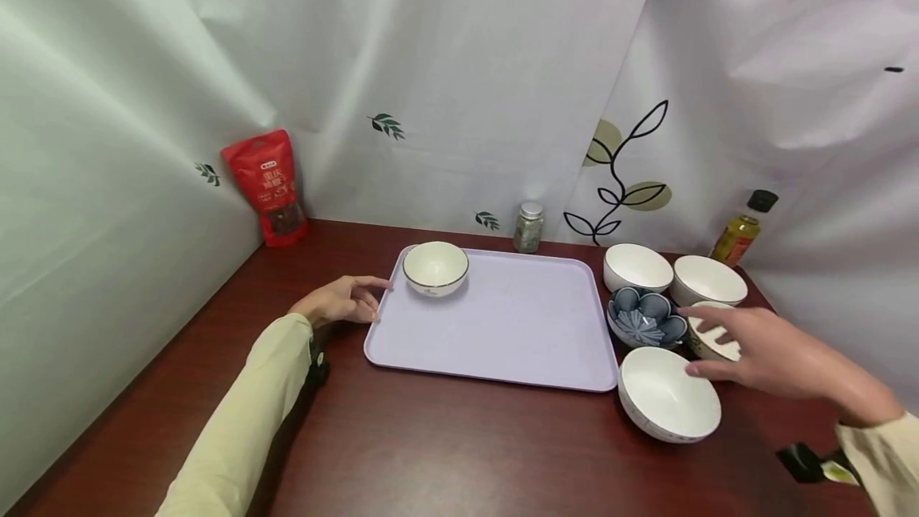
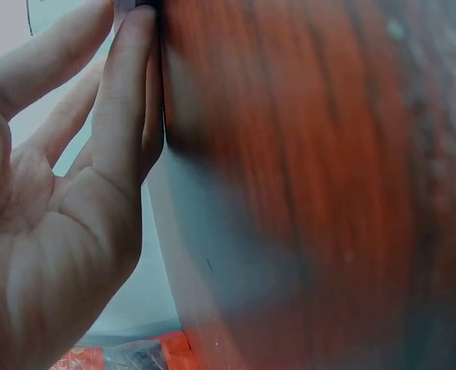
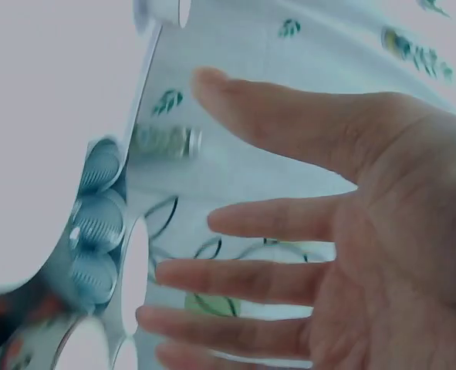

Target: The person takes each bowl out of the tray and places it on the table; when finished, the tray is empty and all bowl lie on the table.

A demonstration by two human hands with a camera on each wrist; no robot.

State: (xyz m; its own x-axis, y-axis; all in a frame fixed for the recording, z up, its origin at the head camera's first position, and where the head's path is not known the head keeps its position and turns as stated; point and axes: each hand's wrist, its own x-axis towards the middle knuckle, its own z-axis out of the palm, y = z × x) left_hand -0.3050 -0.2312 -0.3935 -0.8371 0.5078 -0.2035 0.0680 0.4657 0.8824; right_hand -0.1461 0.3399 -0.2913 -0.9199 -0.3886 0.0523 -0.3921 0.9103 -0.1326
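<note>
A light purple tray (image 1: 502, 317) lies on the table with a cream bowl (image 1: 435, 271) in its far left corner. My left hand (image 1: 346, 299) is at the tray's left edge, fingertips touching it; in the left wrist view its fingers look mostly straight. Over the bowls on the right hovers my right hand (image 1: 771, 349), fingers spread, holding nothing. Below and left of it sits a large white bowl (image 1: 668, 389). Behind that stands a blue petal-patterned bowl (image 1: 642, 321), beside a patterned white bowl (image 1: 707, 325) partly hidden by the right hand.
Two white bowls (image 1: 637, 268) stand farther back on the right, near an oil bottle (image 1: 743, 230). A small jar (image 1: 528, 227) stands behind the tray. A red pouch (image 1: 269, 190) leans in the left back corner. White cloth hangs around the dark wooden table (image 1: 459, 445).
</note>
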